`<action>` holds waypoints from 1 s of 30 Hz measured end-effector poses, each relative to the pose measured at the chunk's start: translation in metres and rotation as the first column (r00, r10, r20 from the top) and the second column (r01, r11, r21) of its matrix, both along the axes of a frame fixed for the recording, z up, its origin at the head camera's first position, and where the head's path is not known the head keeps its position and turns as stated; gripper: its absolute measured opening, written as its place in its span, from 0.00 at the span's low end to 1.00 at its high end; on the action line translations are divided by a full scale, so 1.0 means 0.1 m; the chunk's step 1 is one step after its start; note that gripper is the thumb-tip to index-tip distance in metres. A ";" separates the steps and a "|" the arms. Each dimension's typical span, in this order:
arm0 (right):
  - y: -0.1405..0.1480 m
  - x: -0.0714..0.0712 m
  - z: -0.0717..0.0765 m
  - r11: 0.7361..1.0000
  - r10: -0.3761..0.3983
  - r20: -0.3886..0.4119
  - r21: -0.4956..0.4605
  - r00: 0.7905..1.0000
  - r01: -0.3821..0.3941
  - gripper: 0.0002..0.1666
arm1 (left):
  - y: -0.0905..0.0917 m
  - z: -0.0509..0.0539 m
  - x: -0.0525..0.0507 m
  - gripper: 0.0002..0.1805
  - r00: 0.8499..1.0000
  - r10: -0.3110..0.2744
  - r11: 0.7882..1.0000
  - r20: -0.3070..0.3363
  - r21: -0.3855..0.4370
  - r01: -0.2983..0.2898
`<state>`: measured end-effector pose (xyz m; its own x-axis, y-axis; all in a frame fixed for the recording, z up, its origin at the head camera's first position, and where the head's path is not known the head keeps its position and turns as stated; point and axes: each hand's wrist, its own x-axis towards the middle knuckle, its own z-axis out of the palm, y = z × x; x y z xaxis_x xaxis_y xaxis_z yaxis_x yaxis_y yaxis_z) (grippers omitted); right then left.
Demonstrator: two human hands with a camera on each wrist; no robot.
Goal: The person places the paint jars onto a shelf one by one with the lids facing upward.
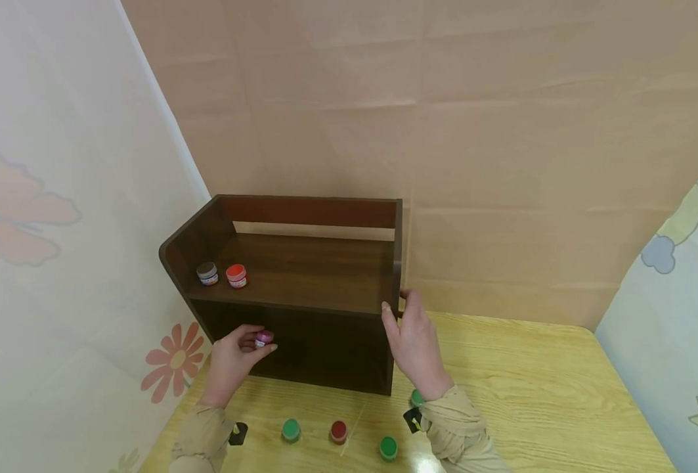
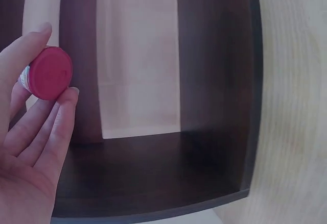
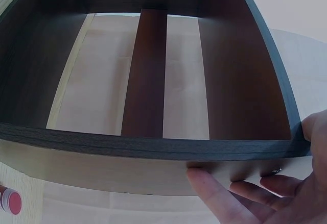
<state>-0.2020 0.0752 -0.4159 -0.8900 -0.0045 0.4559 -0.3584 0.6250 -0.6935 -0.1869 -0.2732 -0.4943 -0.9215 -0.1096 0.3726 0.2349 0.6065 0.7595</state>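
In the head view my left hand point(image 1: 236, 358) pinches a small jar with a purple lid point(image 1: 264, 338) in front of the dark shelf's lower opening. The left wrist view shows that jar point(image 2: 50, 73), its lid looking pinkish red, between thumb and fingertips of the left hand point(image 2: 33, 132). My right hand point(image 1: 415, 341) holds the right side panel of the shelf point(image 1: 398, 263), thumb at the front edge and fingers on the outer face, as the hand point(image 3: 276, 188) shows in the right wrist view. On the shelf's upper board, at the left, stand a grey-lidded jar point(image 1: 207, 273) and a red-lidded jar point(image 1: 237, 276).
Before the shelf, on the wood-grain table point(image 1: 538, 394), stand a green-lidded jar point(image 1: 291, 430), a dark red one point(image 1: 339, 431) and another green one point(image 1: 388, 448). A further green-lidded jar point(image 1: 417, 397) is partly behind the right sleeve. A patterned wall sheet point(image 1: 88, 263) borders the left.
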 end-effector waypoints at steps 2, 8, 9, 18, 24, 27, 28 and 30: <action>0.00 0.00 0.00 1.000 0.001 0.004 0.000 1.000 -0.001 0.27 | 0.02 0.04 0.01 0.21 1.000 -0.005 1.000 -0.001 -0.007 0.005; -0.01 -0.01 0.00 1.000 0.002 0.012 0.000 1.000 -0.002 0.27 | 0.12 0.19 0.06 0.20 0.999 -0.026 0.998 -0.031 -0.052 0.024; -0.01 -0.01 0.00 1.000 0.002 0.011 0.000 1.000 -0.002 0.27 | 0.14 0.23 0.08 0.20 0.999 -0.028 0.998 -0.041 -0.065 0.025; 0.00 0.01 0.01 1.000 -0.003 -0.008 0.001 1.000 0.003 0.26 | 0.31 0.49 0.18 0.20 0.991 -0.047 0.992 -0.129 -0.124 0.030; 0.00 0.01 0.00 1.000 -0.004 -0.006 0.001 1.000 0.004 0.26 | 0.37 0.65 0.25 0.22 0.976 -0.074 0.991 -0.205 -0.121 0.050; 0.00 0.01 0.00 1.000 -0.007 -0.005 0.003 1.000 0.007 0.26 | 0.40 0.72 0.30 0.23 0.967 -0.075 0.993 -0.243 -0.107 0.050; 0.00 0.01 0.00 1.000 -0.006 -0.006 0.004 1.000 0.006 0.26 | 0.41 0.75 0.31 0.23 0.963 -0.072 0.993 -0.260 -0.105 0.046; 0.00 0.01 0.00 1.000 -0.005 -0.004 0.004 1.000 0.005 0.26 | 0.42 0.80 0.34 0.24 0.950 -0.069 0.994 -0.303 -0.100 0.041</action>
